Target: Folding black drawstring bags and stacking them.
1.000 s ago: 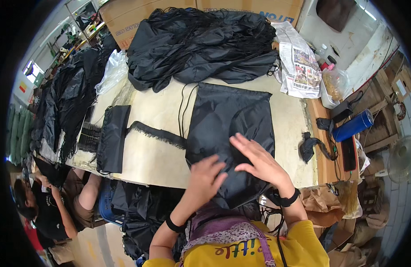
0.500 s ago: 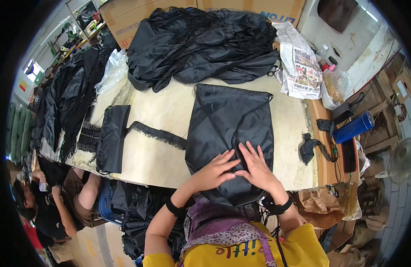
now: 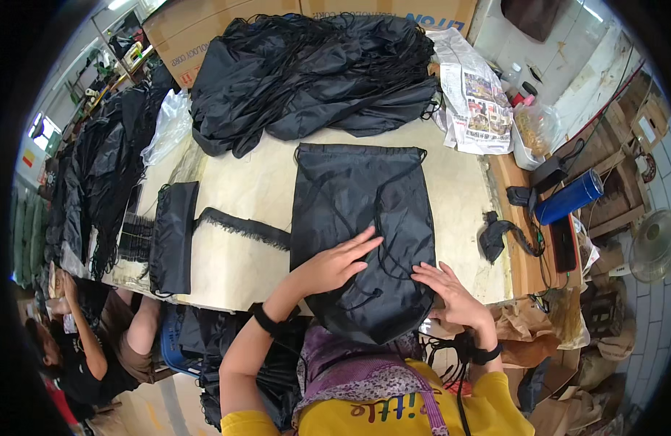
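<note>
Hands first: the left hand (image 3: 340,261) lies flat, fingers together and spread out on the black drawstring bag (image 3: 361,232), its grip open and clamped on nothing. The right hand (image 3: 452,291) is likewise flat and open, pressing the bag's lower right edge. Half a second ago both hands sat close together near the bag's bottom; now they have slid apart, the left up toward the middle, so the fabric looks smoothed flatter. The bag lies directly under both palms on the counter (image 3: 234,261), its lower end hanging over the near edge. Beyond it sits a heap of black bags (image 3: 314,73), with a newspaper (image 3: 477,102) and a blue bottle (image 3: 568,198) to the right.
</note>
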A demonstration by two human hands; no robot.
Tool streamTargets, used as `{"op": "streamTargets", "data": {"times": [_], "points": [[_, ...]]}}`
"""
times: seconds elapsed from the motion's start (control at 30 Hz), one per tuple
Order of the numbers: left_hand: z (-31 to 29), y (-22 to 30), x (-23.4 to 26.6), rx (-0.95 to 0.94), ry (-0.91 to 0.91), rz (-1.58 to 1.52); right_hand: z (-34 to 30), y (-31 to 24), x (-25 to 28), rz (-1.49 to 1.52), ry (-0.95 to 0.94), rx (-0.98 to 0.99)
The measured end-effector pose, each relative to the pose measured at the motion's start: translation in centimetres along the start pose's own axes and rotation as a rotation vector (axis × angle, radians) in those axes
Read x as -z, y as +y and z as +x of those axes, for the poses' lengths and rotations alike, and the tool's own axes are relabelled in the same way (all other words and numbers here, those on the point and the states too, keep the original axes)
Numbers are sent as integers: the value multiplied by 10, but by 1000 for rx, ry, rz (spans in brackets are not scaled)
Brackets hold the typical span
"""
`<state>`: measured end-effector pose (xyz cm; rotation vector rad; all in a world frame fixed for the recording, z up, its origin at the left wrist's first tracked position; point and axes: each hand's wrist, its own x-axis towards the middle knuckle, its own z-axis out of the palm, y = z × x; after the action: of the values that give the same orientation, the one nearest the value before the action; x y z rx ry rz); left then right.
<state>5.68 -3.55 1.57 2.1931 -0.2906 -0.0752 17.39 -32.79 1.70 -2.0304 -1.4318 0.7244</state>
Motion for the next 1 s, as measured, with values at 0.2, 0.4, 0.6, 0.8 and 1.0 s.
{"op": "streamTargets", "data": {"times": [0.2, 0.4, 0.6, 0.8, 1.0], "points": [[-79, 29, 20, 268, -2, 341, -6, 19, -8, 106, 208, -5], [-102, -25, -24, 393, 561, 9, 23, 9, -7, 71, 461, -99], [-57, -28, -26, 575, 994, 219, 53, -11, -15, -163, 359, -490], [-56, -37, -24, 500, 887, 531, 74, -15, -11, -170, 494, -344], [-43, -22, -6, 640, 968, 740, 95, -4, -32, -344, 527, -343]]}}
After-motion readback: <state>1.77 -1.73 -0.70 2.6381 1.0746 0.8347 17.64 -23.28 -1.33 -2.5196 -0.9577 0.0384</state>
